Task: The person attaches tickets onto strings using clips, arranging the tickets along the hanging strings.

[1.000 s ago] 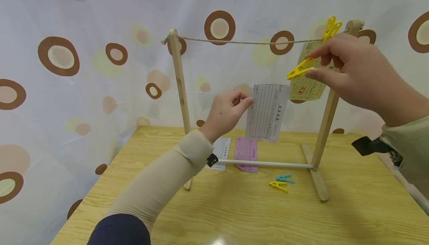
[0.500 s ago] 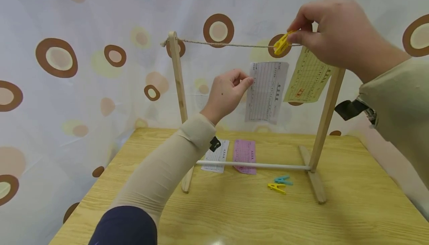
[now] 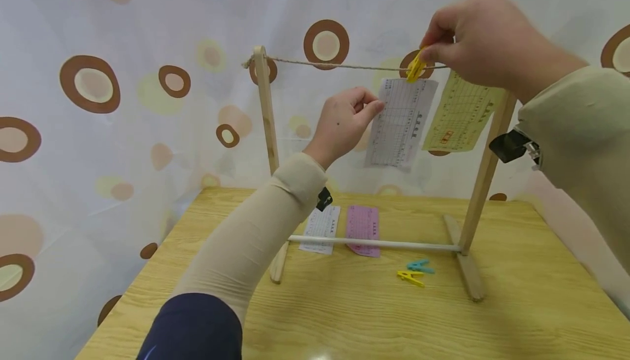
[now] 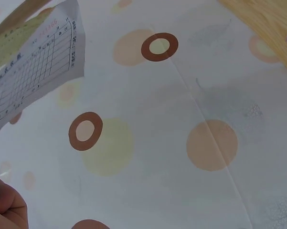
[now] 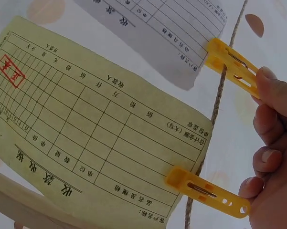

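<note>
Head view gives the whole spread: the left hand [image 3: 344, 125] pinches a white slip [image 3: 401, 125] at its left edge, near the top, while the right hand [image 3: 484, 42] pinches a yellow clothespin [image 3: 416, 69] between thumb and finger at the rope [image 3: 339, 67]. The two hands are apart, on either side of the slip's top end.

Right wrist view adds a second yellow clothespin [image 5: 205, 191], clamped over the end of a yellow slip [image 5: 100, 114] on the rope; the right hand covers it in the head view. It also shows the held clothespin crossing the rope, its tip over the white slip's end; whether it has closed there, I cannot tell. Left wrist view catches the white slip from another side, with red figures on it, and only a bit of the left hand.

Seen from the head, the white slip hangs below the rope, its long axis close to vertical, the lower end slanting left. The held clothespin points its tip down and leftward, handles up in the fingers.

Beneath, on the table [image 3: 344, 305], lie another white slip [image 3: 322, 220], a pink slip [image 3: 363, 223], a blue clothespin [image 3: 420, 266] and a third yellow clothespin [image 3: 410, 278].
</note>
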Demonstrator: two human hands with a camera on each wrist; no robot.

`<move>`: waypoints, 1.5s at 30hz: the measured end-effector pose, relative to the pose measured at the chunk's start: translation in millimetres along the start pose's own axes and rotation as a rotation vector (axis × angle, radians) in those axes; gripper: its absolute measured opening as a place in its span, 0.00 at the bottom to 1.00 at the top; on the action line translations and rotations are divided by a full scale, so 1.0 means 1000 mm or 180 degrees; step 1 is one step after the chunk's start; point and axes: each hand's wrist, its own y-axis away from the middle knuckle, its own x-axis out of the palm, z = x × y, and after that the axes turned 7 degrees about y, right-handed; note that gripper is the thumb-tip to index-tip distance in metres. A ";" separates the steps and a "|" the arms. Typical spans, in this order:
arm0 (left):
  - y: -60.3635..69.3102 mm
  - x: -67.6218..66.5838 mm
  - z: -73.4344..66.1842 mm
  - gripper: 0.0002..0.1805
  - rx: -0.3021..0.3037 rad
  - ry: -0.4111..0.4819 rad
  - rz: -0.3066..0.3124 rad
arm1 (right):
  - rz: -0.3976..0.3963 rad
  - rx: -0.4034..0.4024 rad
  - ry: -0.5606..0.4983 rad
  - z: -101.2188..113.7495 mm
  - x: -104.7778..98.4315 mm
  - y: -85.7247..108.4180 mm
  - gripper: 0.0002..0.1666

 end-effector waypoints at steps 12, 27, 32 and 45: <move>-0.004 0.001 -0.001 0.09 -0.0155 0.0131 0.0221 | 0.0054 -0.0240 0.0510 0.002 0.004 0.003 0.19; -0.002 -0.002 0.003 0.09 -0.0275 0.0160 0.0269 | -0.0214 -0.0458 0.0964 0.004 0.011 0.013 0.29; -0.002 -0.005 0.003 0.10 -0.0264 0.0047 0.0303 | -0.0699 -0.0442 0.0916 0.004 0.012 0.020 0.27; 0.011 -0.018 0.014 0.12 -0.0112 -0.0239 0.0572 | -0.1259 -0.0601 0.0494 -0.002 0.018 0.046 0.19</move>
